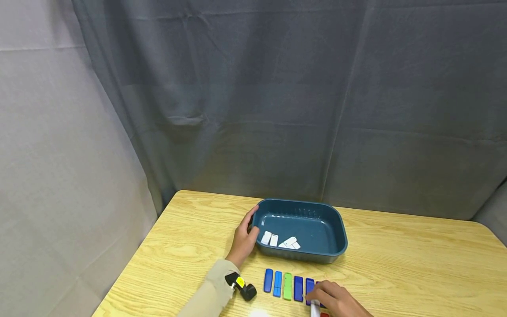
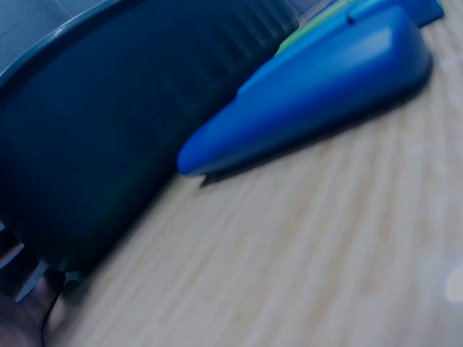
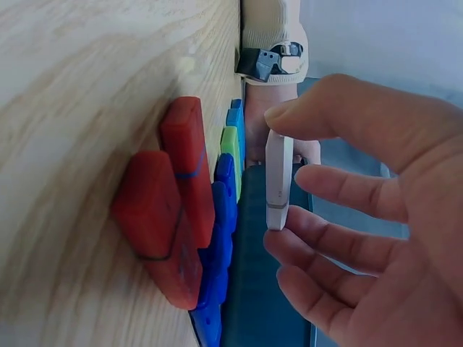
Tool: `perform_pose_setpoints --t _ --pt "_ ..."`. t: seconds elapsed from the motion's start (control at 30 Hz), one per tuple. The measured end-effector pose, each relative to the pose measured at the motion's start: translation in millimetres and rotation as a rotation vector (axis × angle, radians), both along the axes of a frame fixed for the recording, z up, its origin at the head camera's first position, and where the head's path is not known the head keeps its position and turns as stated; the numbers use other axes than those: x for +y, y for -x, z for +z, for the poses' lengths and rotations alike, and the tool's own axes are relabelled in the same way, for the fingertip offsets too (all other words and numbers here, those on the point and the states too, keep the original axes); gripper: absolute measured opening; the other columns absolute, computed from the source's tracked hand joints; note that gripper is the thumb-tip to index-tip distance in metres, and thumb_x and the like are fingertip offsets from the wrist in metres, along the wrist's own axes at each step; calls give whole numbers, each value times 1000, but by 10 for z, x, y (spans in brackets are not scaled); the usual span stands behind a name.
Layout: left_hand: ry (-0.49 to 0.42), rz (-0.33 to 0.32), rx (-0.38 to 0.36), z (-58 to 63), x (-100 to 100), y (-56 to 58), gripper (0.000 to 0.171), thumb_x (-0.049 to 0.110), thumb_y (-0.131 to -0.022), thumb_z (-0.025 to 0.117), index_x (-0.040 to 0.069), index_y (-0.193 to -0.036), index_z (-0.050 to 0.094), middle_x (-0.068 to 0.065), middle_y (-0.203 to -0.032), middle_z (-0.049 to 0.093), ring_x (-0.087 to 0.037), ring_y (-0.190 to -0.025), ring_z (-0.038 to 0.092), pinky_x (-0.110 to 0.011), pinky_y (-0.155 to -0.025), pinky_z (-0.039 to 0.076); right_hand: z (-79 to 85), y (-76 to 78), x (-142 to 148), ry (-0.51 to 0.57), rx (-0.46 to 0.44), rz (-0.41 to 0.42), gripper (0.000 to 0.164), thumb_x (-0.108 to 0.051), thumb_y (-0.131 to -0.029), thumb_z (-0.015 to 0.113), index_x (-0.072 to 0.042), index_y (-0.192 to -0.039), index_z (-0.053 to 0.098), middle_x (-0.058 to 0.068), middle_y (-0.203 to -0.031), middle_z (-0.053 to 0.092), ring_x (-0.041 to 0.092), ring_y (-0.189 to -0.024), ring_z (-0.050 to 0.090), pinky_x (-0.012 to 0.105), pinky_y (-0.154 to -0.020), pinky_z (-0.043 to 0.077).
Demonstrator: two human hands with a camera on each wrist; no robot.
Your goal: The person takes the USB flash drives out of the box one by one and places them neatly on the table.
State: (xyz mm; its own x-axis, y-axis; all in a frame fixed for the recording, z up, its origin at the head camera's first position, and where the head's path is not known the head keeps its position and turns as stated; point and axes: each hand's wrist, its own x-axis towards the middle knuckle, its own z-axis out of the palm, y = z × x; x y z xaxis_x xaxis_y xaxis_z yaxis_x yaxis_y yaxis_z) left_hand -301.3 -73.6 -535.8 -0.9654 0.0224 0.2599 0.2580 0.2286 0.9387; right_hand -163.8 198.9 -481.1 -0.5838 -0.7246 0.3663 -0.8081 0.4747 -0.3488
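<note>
In the head view my left hand (image 1: 243,240) grips the left end of a dark teal plastic tub (image 1: 338,237), thumb at the rim. My right hand (image 1: 334,297) is low at the front. Between its thumb and fingertips it pinches a small white flat case with a seam near one end (image 3: 278,177), held above the table. Several similar white pieces (image 1: 274,240) lie inside the tub along its near left side. Below the right hand, two red cases (image 3: 155,217) rest on the table beside dark blue ones (image 1: 299,288).
A row of small cases runs in front of the tub: a blue one (image 1: 268,280), a lighter blue one (image 1: 277,284), a green one (image 1: 287,286), then several dark blue ones. The wooden table (image 1: 416,264) ends at a grey curtain (image 1: 253,110) behind.
</note>
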Motion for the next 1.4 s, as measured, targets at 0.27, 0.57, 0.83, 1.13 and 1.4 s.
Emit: perform_pose_setpoints --t 0.27,0.57,0.83,1.13,1.4 --pt "-1 -3 6 -7 -5 5 63 6 -87 48 27 -146 42 7 -150 39 -19 -135 39 -41 -109 34 69 -136 -36 -130 -127 -187 35 -61 -83 60 -31 -99 67 -21 -101 54 0 -86 51 27 -67 48" --pt "2 1 18 -5 -14 5 63 6 -87 48 27 -146 43 7 -149 40 -18 -135 39 -41 -109 34 -2 -115 -38 -89 -121 -118 29 -53 -86 63 -27 -98 67 -15 -100 57 2 -86 54 27 -68 51" --pt "-6 -1 16 -14 -20 13 64 6 -86 47 30 -145 43 8 -149 40 -16 -135 39 -39 -110 33 -85 -88 -35 6 -54 -25 24 -42 -87 68 -21 -98 67 -15 -97 56 0 -84 52 22 -65 50" --pt "-4 -2 2 2 -20 2 62 7 -88 47 30 -145 43 10 -149 39 -16 -136 38 -39 -109 33 -173 -45 -60 125 16 61 12 -28 -85 73 -21 -91 65 -14 -91 57 -3 -79 52 12 -62 44" --pt "-3 -1 -3 5 -18 -3 62 7 -88 47 31 -145 43 10 -150 39 -16 -136 38 -40 -110 33 -219 -46 -89 165 43 66 12 -25 -82 75 -24 -84 63 -16 -85 55 -8 -73 47 3 -60 36"
